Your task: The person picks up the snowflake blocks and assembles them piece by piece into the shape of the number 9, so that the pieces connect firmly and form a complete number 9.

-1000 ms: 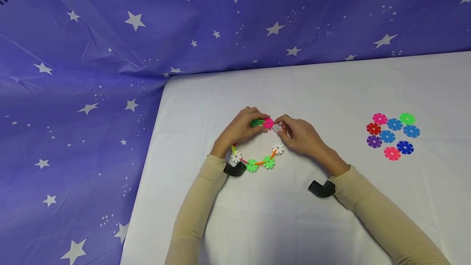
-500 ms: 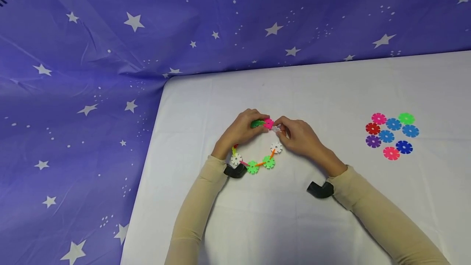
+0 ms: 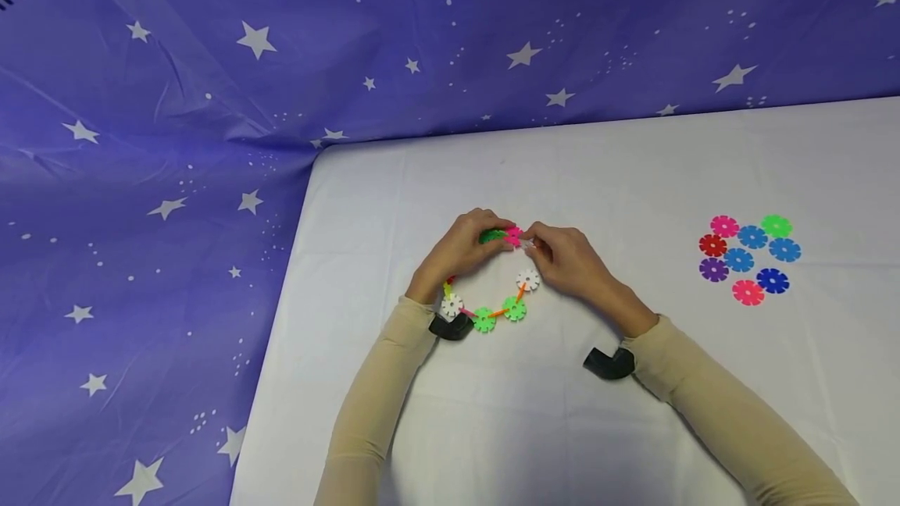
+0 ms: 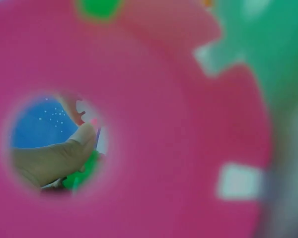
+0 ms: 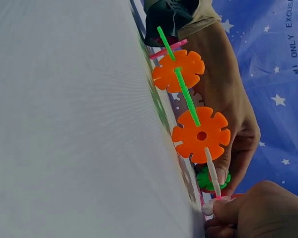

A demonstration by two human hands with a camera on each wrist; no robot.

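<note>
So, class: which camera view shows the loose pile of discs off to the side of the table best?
The head view. It shows the whole loose pile of discs lying flat on the white table, apart from both hands: pink, red, purple, green and blue. The left wrist view is filled by a blurred pink disc; the right wrist view shows only the chain and hands.

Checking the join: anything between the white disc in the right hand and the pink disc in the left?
Nothing visible. The right hand pinches the white disc right beside the pink disc that the left hand holds; whether they touch, I cannot tell.
</note>
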